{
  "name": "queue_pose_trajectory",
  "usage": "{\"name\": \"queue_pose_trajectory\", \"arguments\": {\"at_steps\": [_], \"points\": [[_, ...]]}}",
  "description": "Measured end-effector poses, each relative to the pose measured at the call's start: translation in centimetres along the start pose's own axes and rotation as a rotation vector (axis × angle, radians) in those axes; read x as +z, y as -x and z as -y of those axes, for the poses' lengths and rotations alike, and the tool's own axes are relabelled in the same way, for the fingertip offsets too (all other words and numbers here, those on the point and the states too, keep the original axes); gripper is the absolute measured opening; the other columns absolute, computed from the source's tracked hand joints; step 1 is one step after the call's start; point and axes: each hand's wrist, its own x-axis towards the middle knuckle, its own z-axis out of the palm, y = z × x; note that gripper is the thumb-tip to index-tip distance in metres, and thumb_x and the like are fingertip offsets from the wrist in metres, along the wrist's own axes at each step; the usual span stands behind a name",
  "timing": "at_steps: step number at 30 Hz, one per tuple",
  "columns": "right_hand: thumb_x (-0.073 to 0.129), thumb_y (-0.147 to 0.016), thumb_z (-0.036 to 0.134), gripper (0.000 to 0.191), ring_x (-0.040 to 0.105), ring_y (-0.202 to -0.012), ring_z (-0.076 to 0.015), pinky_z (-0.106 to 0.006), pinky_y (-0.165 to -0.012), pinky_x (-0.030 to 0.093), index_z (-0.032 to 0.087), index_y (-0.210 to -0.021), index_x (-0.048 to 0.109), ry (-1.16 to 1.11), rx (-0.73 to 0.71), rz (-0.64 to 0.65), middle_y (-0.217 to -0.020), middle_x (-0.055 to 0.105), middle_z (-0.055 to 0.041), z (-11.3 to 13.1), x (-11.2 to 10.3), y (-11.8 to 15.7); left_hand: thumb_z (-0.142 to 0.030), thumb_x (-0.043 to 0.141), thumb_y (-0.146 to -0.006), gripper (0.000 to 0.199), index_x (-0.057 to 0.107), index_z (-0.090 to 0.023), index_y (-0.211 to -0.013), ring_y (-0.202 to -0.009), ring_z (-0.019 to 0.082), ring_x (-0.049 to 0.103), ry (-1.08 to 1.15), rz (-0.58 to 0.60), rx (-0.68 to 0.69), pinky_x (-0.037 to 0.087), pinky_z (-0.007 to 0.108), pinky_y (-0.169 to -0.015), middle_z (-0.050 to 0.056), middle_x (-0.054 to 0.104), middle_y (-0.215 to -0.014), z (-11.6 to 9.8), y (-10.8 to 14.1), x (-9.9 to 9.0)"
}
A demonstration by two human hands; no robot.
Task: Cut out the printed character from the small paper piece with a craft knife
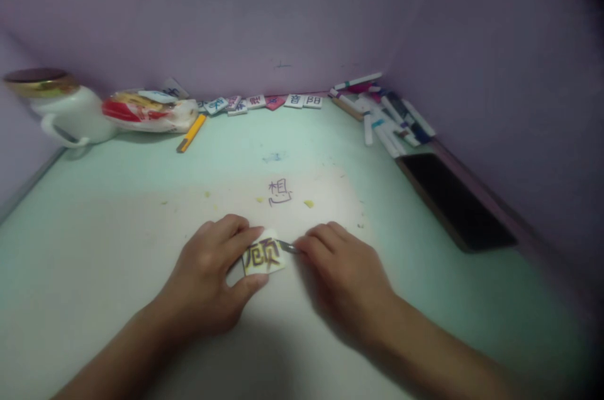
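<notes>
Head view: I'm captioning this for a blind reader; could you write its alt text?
The left hand holds a white tile bearing a dark character, while the right hand holds a slim metal tool at its right edge. Beyond, on a pale green table, are a mug, bag, more tiles, markers and, at right, a dark slab.

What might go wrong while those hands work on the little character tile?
The slim metal tool in the right hand might slip from the tile and nick the left hand, whose fingertips sit close by. Its tip might also scratch the dark character. Loose yellow bits could get scattered across the table.
</notes>
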Motion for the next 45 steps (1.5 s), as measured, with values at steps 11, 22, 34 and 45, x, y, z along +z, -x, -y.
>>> {"name": "queue_pose_trajectory", "arguments": {"at_steps": [11,22,34,45], "points": [[0.046,-0.078,0.003,0.030,0.058,-0.074,-0.0247,-0.037,-0.062,0.048,0.007,-0.095,0.071,-0.101,0.018,0.015,-0.082,0.067,-0.0133,-0.17,-0.15,0.32,-0.038,0.056,-0.087,0.039,0.058,-0.018,-0.121,-0.092,0.026,0.056,-0.007,0.009,0.006,0.049,0.043,-0.080,0.010,0.057,-0.110,0.05,-0.08,0.01],[0.048,-0.076,0.002,0.030,0.057,-0.075,-0.0243,-0.037,-0.063,0.047,0.008,-0.096,0.071,-0.128,0.032,0.017,-0.083,0.067,-0.0129,-0.23,-0.12,0.57,-0.037,0.057,-0.088,0.039,0.056,-0.019,-0.123,-0.094,0.026,0.055,-0.002,0.022,0.004,0.048,0.044,-0.081,0.010,0.056,-0.112,0.04,-0.03,-0.02],[0.048,-0.078,0.004,0.028,0.058,-0.074,-0.0240,-0.036,-0.062,0.047,0.008,-0.093,0.071,-0.151,0.026,0.016,-0.081,0.066,-0.0127,-0.40,-0.28,0.86,-0.036,0.058,-0.087,0.040,0.057,-0.017,-0.122,-0.093,0.025,0.054,-0.007,-0.006,0.020,0.047,0.042,-0.080,0.009,0.055,-0.112,0.27,0.10,0.14],[0.051,-0.061,-0.002,0.036,0.060,-0.066,-0.0236,-0.033,-0.053,0.040,0.011,-0.088,0.072,0.147,-0.012,-0.027,-0.077,0.070,-0.0086,0.34,-0.36,0.13,-0.036,0.061,-0.084,0.038,0.056,-0.019,-0.118,-0.091,0.024,0.055,-0.029,-0.025,0.017,0.047,0.039,-0.079,0.007,0.056,-0.105,-0.23,-0.18,0.08]]}}
